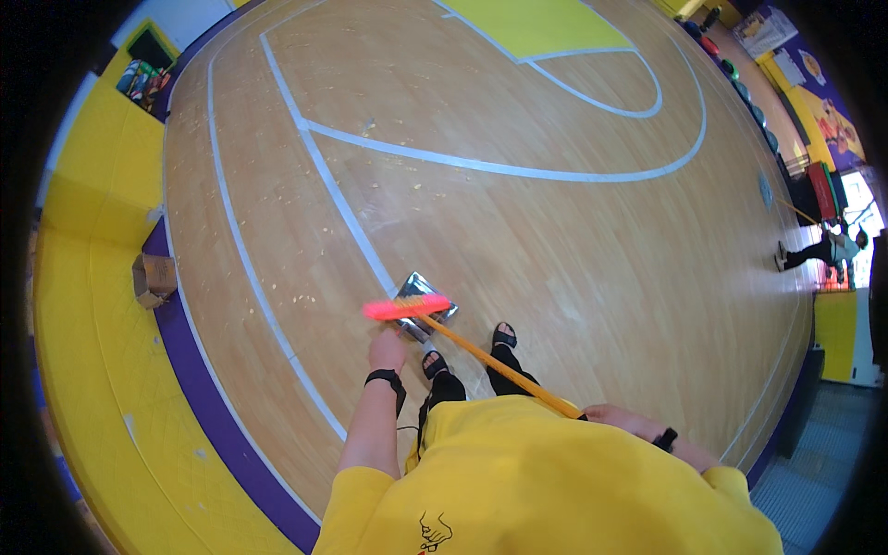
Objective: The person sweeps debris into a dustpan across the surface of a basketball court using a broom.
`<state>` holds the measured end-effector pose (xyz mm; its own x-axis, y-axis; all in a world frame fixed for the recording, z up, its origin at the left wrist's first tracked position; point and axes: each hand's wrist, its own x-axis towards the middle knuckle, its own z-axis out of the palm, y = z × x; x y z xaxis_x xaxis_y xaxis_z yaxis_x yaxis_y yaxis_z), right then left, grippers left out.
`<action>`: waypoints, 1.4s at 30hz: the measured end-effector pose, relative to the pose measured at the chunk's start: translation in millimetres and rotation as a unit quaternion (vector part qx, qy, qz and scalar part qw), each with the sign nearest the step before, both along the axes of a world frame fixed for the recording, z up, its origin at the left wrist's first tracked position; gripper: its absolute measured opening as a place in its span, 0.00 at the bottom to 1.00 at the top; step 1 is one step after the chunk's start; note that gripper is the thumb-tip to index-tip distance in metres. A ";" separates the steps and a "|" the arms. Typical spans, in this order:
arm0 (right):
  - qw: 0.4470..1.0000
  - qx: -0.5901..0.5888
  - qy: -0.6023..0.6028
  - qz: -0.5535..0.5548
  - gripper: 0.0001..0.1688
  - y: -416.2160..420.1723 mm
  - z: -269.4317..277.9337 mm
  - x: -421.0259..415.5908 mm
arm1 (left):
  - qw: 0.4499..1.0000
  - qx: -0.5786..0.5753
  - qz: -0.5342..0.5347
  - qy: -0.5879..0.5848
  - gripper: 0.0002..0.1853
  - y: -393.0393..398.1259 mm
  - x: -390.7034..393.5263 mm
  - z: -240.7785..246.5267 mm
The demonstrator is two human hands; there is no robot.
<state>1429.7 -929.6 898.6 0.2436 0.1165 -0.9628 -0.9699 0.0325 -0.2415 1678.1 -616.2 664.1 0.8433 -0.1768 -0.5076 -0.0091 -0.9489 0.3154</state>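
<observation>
A broom with a bright pink bristle head (406, 306) and an orange handle (503, 368) slants across in front of me. My right hand (605, 415) grips the black-tipped end of that handle at my right side. Low on the left, my left hand (387, 352) is closed in a fist at the near edge of a shiny metal dustpan (416, 284); it appears to hold the dustpan's handle, which is mostly hidden. The broom head overlaps the dustpan in this view, so I cannot tell whether they touch. Small pale scraps (303, 299) are scattered on the wood-look floor (569, 263).
A yellow padded wall (104, 277) with a purple base curves along the left. An open cardboard box (154, 279) sits beside it. Far right, another person (836, 246) holds a long-handled mop with a blue head (764, 190). Several balls (742, 90) line the right edge.
</observation>
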 end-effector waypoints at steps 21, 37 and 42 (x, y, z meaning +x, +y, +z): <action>0.961 -0.196 -0.139 0.138 0.09 -83.7 -63.6 187.9 | 0.984 0.059 0.167 -0.005 0.10 57.9 -19.0 17.0; 0.987 0.123 0.043 0.094 0.10 -2.0 -17.5 120.9 | 0.982 0.039 0.182 0.030 0.11 69.2 -24.8 15.9; 0.990 0.133 -0.040 0.030 0.08 -26.2 15.4 116.8 | 0.985 0.028 0.171 -0.003 0.12 93.5 -35.2 11.7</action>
